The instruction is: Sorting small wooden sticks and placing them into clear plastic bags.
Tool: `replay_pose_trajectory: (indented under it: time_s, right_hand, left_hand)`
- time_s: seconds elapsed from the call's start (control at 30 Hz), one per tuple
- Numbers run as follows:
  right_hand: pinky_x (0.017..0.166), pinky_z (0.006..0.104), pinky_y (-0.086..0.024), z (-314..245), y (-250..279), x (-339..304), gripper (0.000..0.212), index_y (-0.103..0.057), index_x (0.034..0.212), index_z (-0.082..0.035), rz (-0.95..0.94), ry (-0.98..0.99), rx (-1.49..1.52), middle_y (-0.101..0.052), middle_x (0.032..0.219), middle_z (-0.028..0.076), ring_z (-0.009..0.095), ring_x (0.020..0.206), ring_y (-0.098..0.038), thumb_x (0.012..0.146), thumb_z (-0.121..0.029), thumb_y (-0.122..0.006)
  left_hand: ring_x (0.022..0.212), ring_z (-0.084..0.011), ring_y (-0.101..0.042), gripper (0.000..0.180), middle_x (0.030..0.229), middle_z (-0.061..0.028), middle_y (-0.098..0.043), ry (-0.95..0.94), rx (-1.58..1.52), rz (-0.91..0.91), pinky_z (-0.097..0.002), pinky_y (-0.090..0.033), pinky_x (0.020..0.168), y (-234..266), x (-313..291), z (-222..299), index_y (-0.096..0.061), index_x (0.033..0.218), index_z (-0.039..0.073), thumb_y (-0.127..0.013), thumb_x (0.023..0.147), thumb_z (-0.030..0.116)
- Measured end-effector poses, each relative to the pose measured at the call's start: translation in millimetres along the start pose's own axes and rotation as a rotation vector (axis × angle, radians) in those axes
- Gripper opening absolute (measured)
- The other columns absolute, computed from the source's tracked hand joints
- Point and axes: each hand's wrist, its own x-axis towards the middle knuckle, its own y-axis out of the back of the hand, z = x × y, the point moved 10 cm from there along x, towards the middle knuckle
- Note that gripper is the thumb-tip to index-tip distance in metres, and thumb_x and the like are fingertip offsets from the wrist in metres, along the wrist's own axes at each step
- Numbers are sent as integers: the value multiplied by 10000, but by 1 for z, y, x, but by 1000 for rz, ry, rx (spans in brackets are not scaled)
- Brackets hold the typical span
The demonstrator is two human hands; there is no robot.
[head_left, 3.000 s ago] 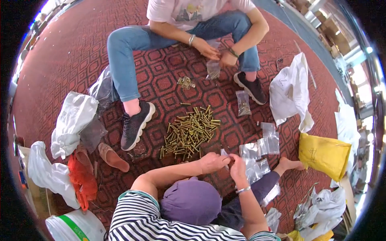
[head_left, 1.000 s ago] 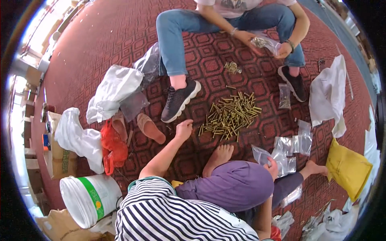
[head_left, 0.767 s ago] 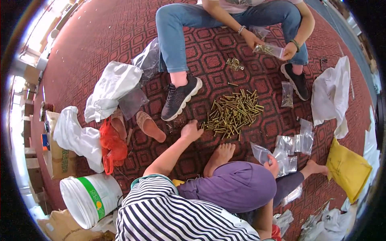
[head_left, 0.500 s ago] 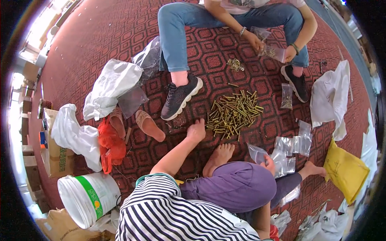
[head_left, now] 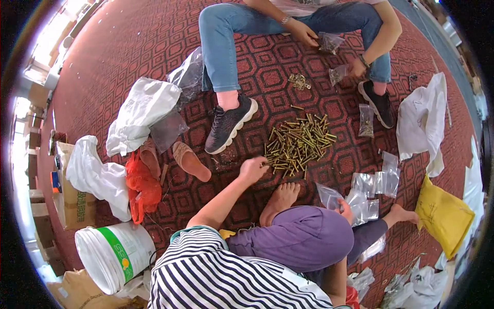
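Observation:
A loose pile of brass-coloured screws [head_left: 301, 144] lies on the patterned red carpet in front of me. My left hand [head_left: 252, 170] is at the pile's near-left edge, its fingers pinched together against the screws; what they hold, if anything, is hidden. Beside my bent knee, my right hand [head_left: 345, 210] grips a small clear plastic bag [head_left: 328, 195] by its edge. More clear plastic bags [head_left: 365, 198] lie overlapping just to the right of that hand.
Opposite sits a person in jeans, hands [head_left: 304, 34] near a filled clear bag [head_left: 330, 43] and a smaller one [head_left: 337, 75]. Small metal parts [head_left: 299, 81] lie beyond the screws. A white bucket [head_left: 114, 257], slippers [head_left: 190, 160] and red bag [head_left: 142, 188] are left; a yellow package [head_left: 443, 217] is right.
My left hand has shifted slightly right against the pile's edge. My right hand keeps hold of its bag. The person opposite has moved their hands apart, a bag now resting near each.

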Motion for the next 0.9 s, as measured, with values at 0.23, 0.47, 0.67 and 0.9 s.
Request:
replay_pose_trajectory:
  time_s: [0.23, 0.47, 0.67, 0.9]
  right_hand:
    - [776, 318, -452, 2, 4, -3, 360, -592, 1025, -26, 43, 86, 20, -620, 971, 126, 278, 869, -577, 678, -27, -498]
    - [772, 317, -453, -14, 5, -8, 364, -592, 1029, -33, 11, -3, -46, -622, 962, 128, 280, 860, -578, 676, -29, -504]
    - [771, 312, -451, 7, 6, -7, 361, -588, 1039, -34, 20, -16, 66, -623, 953, 124, 276, 861, -579, 687, -27, -510]
    - [780, 305, -448, 4, 9, -8, 345, -583, 1045, -24, 20, -57, 69, -623, 955, 117, 269, 874, -580, 710, -17, -500]
  left_hand:
    - [589, -308, -576, 133, 717, -124, -601, 32, 471, 18, -390, -448, 513, -36, 15, 17, -564, 800, 33, -505, 764, 146]
    - [609, -304, -580, 135, 767, -131, -607, 66, 522, -215, -393, -446, 498, -47, 1, -1, -572, 822, 39, -483, 786, 134]
    - [622, -235, -578, 165, 750, -100, -589, 742, -882, -354, -349, -441, 472, -50, -41, -49, -586, 906, 46, -474, 860, 159]
    - [638, -189, -560, 258, 795, -90, -576, 658, -1442, -305, -318, -456, 533, -21, -27, 8, -519, 1060, 36, -478, 896, 231]
